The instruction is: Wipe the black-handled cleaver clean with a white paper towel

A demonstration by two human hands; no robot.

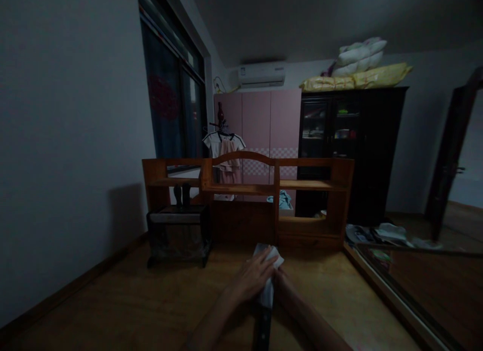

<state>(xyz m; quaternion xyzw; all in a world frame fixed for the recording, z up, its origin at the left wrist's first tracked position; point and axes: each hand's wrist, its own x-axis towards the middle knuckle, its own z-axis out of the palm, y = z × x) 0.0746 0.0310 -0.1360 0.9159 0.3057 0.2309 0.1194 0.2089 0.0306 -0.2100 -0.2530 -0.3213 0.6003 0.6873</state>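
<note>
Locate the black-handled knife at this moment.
In the head view, the black-handled knife is at lower centre, its handle toward the bottom edge, its blade partly under the left hand, with the right hand to its right.

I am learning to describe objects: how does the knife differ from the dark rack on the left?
The knife lies low, pointing away from the viewer, whereas the rack stands upright. The knife is long and narrow; the rack is broad and boxy. The left hand partly covers the knife, while no hand touches the rack. Both have dark parts.
</note>
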